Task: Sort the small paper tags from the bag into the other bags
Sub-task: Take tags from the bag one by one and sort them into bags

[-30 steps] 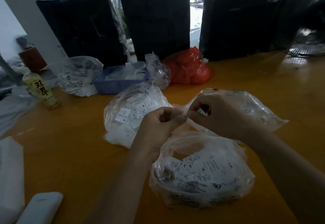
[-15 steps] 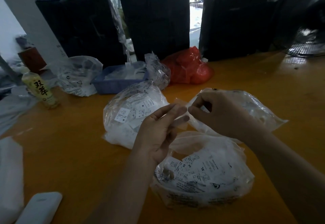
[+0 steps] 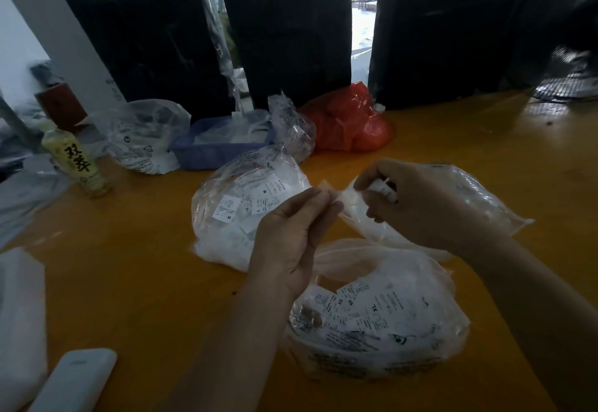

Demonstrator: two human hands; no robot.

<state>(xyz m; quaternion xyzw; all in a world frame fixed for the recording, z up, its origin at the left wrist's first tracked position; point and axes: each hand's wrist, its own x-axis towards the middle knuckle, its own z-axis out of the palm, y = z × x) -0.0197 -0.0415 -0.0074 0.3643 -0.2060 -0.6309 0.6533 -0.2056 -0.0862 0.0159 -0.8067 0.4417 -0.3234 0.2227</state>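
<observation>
Both hands up over the orange table (image 3: 129, 266), meeting at the mouth of a clear bag: the left hand (image 3: 291, 236) pinches the plastic lip between thumb and fingertips, fingers nearly straight, and the right hand (image 3: 417, 204) is curled round the other side of that lip with a few small paper tags (image 3: 383, 189) bunched in its fingers. That right-hand bag (image 3: 475, 204) lies flat behind the right wrist, its far corner pointing toward the right edge of the table. Just below the hands sits the near bag (image 3: 382, 321), mouth gaping upward, printed tags marked XS and XL showing through its side; its bottom comes close to the near table edge. To the left of the hands, touching nothing but the table, a fuller bag of tags (image 3: 236, 214) stands heaped. Open tabletop runs wide to the left of it and off to the right. Behind, along the far edge: a blue tray (image 3: 213, 152), a red bag (image 3: 349, 123), another clear bag (image 3: 145, 139), a bottle (image 3: 77, 162). A white device (image 3: 74, 382) lies at the near left corner.
</observation>
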